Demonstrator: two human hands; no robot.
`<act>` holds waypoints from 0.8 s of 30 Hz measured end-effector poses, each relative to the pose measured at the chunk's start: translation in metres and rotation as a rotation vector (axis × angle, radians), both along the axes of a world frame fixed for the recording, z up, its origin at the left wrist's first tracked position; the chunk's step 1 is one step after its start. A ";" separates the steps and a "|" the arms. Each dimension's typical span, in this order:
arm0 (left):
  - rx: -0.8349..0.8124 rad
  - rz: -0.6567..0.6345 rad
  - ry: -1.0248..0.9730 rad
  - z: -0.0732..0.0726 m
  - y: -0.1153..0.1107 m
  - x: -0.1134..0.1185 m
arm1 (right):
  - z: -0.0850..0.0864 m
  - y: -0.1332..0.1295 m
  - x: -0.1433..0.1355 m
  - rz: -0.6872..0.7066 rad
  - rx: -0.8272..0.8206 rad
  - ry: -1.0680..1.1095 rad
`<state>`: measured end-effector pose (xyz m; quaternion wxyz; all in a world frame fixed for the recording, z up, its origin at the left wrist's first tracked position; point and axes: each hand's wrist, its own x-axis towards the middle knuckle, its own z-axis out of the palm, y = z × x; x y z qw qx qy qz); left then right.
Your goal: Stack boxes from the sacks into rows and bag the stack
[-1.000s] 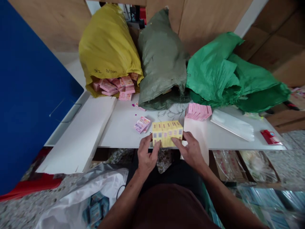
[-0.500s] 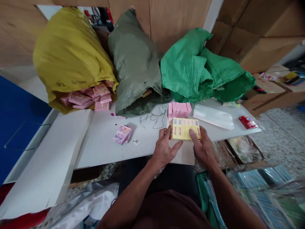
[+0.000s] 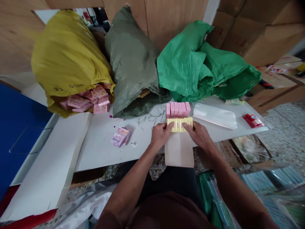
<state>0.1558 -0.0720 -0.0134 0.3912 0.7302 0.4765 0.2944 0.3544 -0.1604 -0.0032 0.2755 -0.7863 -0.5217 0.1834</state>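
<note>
A row of small yellow boxes (image 3: 178, 125) stands pressed together at the near side of a row of pink boxes (image 3: 178, 109). My left hand (image 3: 161, 132) grips the yellow row at its left end, thumb across the front. At the right end my right hand (image 3: 197, 132) closes on the same row, its thumb also on the front. Beneath and nearer to me lies a pale cardboard piece (image 3: 179, 151), which juts past the table edge. Off to the left, a purple printed box (image 3: 120, 136) rests on another one, beside a small barcode label (image 3: 134, 144).
A yellow sack (image 3: 71, 63) spills pink boxes (image 3: 81, 101) on the left. A grey-green sack (image 3: 133, 63) and green sacks (image 3: 186, 60) stand along the back. Clear plastic bags (image 3: 214, 116) and a red item (image 3: 252, 121) lie right on the white table (image 3: 100, 152).
Both hands have moved the yellow boxes forward and slightly left, from above the cardboard to right behind it, against the pink row. The boxes now show their narrow ends.
</note>
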 end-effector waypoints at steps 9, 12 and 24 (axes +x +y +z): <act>-0.128 0.145 0.074 -0.006 0.057 0.022 | -0.024 0.043 0.015 -0.070 -0.017 -0.119; -0.195 0.158 0.022 -0.011 0.065 0.026 | -0.024 0.050 0.015 -0.097 -0.023 -0.091; 0.446 -0.349 -0.002 -0.007 0.079 0.016 | 0.001 0.056 0.044 0.092 0.331 -0.239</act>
